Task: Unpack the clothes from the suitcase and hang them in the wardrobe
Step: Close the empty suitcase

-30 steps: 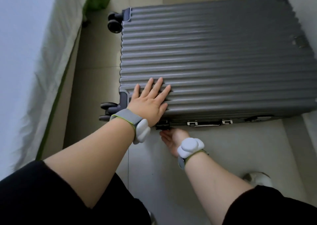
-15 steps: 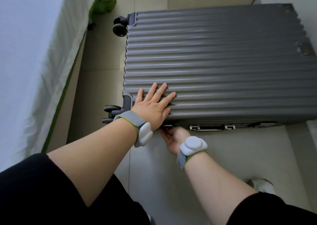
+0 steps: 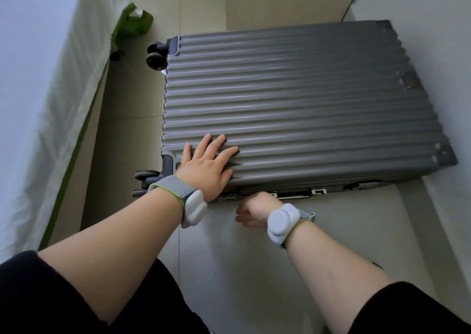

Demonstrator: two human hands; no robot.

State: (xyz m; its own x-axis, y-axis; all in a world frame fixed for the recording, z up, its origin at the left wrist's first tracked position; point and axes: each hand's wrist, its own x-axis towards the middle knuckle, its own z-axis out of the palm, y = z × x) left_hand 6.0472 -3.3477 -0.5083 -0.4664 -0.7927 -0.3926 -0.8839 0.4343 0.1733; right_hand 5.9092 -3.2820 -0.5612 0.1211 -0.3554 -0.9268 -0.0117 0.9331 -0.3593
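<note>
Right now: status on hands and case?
Left hand flat on suitcase lid. Right hand at front-edge latch, grip unclear. Case closed, nothing blocking.

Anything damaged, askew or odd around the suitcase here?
The suitcase lies flat and closed. Its far-right corners look scuffed, and a worn patch shows near the right edge. A crumpled green bag sits on the floor by the bed. Nothing spilled.

One suitcase (image 3: 293, 109), two hands, perhaps three wheels.
</note>
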